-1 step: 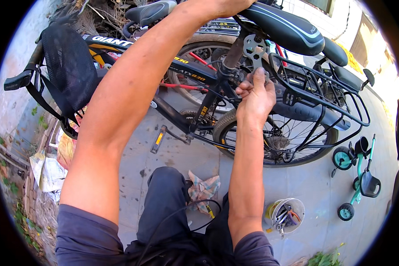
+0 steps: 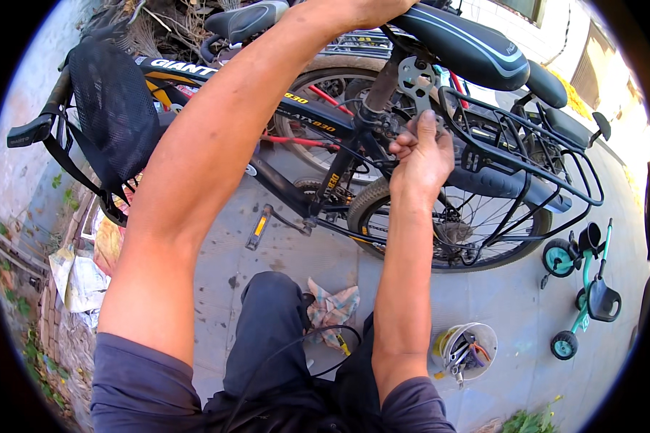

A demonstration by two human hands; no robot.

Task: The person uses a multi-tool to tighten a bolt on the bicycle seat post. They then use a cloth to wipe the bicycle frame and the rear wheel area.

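Note:
My right hand (image 2: 422,155) is closed on a flat silver multi-hole wrench (image 2: 416,78), thumb pressed along its lower end. The wrench's head stands up beside the seat post (image 2: 383,85) of a black bicycle (image 2: 267,180), just below its saddle (image 2: 462,47). Whether the wrench touches a bolt there, I cannot tell. Up at the top edge, my left hand (image 2: 383,10) is against the front of the saddle. Its fingers are mostly cut off by the picture's edge. My left arm crosses over the bicycle frame.
Behind the saddle sits a black rear rack (image 2: 520,141). A white bucket of tools (image 2: 477,353) stands on the paving to my right, near a teal child's tricycle (image 2: 585,289). A crumpled cloth (image 2: 334,307) lies by my foot. More bicycles lean behind, and a wall is at left.
My right hand has shifted slightly to the right, with the wrench turning a little in it. My left hand and the bicycle stay where they were.

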